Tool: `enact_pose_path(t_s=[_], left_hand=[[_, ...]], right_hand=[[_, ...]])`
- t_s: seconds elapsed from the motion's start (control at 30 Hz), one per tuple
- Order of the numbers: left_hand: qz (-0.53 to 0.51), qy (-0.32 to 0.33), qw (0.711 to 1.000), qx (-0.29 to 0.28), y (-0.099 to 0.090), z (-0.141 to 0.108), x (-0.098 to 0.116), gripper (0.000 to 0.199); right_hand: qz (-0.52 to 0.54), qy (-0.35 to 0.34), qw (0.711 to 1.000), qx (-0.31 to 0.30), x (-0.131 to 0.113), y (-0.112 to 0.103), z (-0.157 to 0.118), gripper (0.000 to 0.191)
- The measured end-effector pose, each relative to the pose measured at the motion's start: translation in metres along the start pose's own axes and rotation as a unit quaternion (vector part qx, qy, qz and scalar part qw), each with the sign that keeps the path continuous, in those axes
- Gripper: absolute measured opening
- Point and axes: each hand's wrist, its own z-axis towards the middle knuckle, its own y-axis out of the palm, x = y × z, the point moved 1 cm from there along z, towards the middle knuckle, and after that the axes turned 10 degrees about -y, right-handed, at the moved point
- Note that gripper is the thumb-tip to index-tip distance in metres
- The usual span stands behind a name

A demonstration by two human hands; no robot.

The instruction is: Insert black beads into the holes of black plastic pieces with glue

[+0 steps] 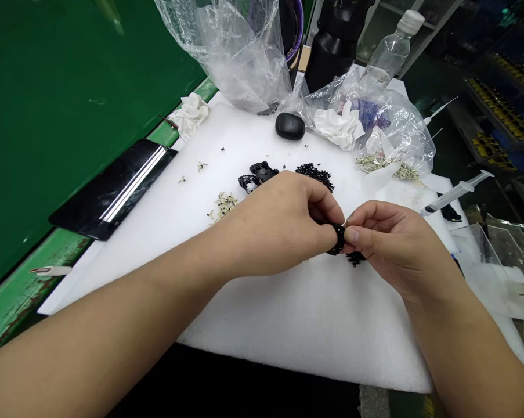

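Our left grip [274, 232] clamps a black part [339, 239] above the white foam [296, 325]; our right grip [396, 247] pinches together at its edge, delicate work probably calling for steadiness next.

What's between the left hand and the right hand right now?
In the head view, a small curved black part sits between them, held by the left hand, with the right hand's fingertips at its edge.

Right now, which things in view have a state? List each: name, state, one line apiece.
Clear plastic bottle, capped
Rounded black plastic case, closed
White paper tissues, crumpled
Clear plastic bags, wrinkled
Glossy black flat panel, dark
Left hand, closed on curved black part
Right hand, fingertips pinched
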Motion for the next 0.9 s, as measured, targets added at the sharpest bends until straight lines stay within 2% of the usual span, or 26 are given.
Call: enact_pose_path(t_s=[0.17, 0.33, 0.63, 0.9], left_hand=[[-0.072, -0.021, 0.997, -0.036, 0.0006, 0.0025, -0.003, 0.013], [-0.066, -0.045, 0.995, -0.053, -0.0016, 0.0021, -0.0003, 0.013], [-0.024, -0.025, 0.999, -0.003, 0.0043, 0.0069, -0.0101, 0.008], [-0.008, -0.052, 0.999, 0.001, 0.0035, 0.0062, -0.002, 0.007]], right_hand=[[0.044, 0.019, 0.999, -0.019, -0.0008, -0.0004, 0.001, 0.015], [0.037, 0.018, 0.999, -0.015, 0.0004, -0.0001, 0.001, 0.015], [0.0, 0.005, 1.0, -0.011, 0.0019, 0.001, -0.0001, 0.014], [0.004, -0.001, 1.0, -0.012, 0.0025, 0.003, 0.0008, 0.016]])
